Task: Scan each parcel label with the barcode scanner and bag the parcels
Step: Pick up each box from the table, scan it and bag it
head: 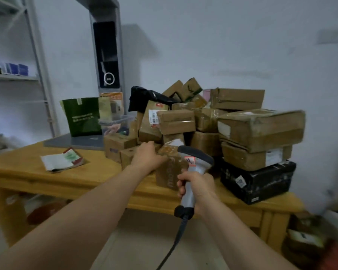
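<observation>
A pile of brown cardboard parcels covers the right half of a wooden table. My left hand grips the top edge of a small brown parcel standing near the table's front. My right hand holds the grey handle of a corded barcode scanner, whose head sits just right of that parcel and points towards the pile. A black parcel lies at the bottom right of the pile. A white label with a barcode shows on an upright parcel behind.
A green paper bag and a clear plastic box stand at the back left beside a grey scanning stand. An open booklet lies on the table's left. Metal shelving rises at left. More boxes sit on the floor at right.
</observation>
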`<state>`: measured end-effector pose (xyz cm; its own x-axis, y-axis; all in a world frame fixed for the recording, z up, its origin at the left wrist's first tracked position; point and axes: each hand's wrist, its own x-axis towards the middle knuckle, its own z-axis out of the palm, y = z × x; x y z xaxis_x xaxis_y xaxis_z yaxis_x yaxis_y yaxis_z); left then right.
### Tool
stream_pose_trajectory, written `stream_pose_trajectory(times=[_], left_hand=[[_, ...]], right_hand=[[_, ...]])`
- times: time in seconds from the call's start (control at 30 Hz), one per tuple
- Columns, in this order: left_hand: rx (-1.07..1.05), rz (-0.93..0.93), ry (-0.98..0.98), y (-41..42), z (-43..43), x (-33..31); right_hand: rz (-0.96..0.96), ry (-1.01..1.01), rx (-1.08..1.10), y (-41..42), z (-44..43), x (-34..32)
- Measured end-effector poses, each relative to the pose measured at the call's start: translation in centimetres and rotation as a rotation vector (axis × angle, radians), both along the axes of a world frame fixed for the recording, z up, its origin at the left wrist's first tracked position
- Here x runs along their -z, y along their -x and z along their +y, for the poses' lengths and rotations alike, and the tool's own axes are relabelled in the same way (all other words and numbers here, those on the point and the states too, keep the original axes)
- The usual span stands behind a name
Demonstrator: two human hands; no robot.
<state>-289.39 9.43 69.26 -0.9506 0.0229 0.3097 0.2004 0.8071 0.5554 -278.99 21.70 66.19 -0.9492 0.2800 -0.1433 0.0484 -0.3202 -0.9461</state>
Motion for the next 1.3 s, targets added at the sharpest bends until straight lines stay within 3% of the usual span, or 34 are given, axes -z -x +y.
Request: stream_pose_trajectory(times=[0.2,0.4,0.53,0.67,0.8,0.9,1.0,1.1,1.2,1.3], left_hand=[[-0.064,-0.263,-0.102,2.0,5.0,0.7],[-0.091,-0.185,-0.114,1.1,4.9,1.0],[0.086,-0.029,-0.059,-0.4,2.3,2.7],[0.264,0.182,0.152,-2.4,0.1,5.3],[0.388,0.264,0.207,-3.5,-1.3,8.3],[0.438,0.178,-0.146,-4.6,-1.0,10.1],[0.280,0.050,-0.669,-5.4,0.3,10.2],[0.153,-0.172,-0.992,-5.0,0.6,9.7],[0.170,-0.255,-1.051,-4.8,0.4,10.0],[0.148,-0.172,-0.919,-5.0,0.0,10.4]], right_hand=[[-0.048,0.053,-0.001,-0.3,3.0,3.0],[-0.063,0.064,0.030,-0.2,4.1,3.7],[-0.016,0.139,0.128,0.3,4.3,3.7],[0.056,0.321,0.150,0.8,4.0,3.7],[0.044,0.228,0.159,1.4,3.5,4.3],[0.029,0.174,0.140,1.5,2.6,5.2],[0.012,0.157,0.139,1.6,2.3,6.0],[0.001,0.153,0.159,1.6,2.4,6.6],[0.005,0.152,0.168,1.6,2.4,7.3],[0.033,0.159,0.163,1.4,2.1,7.9]])
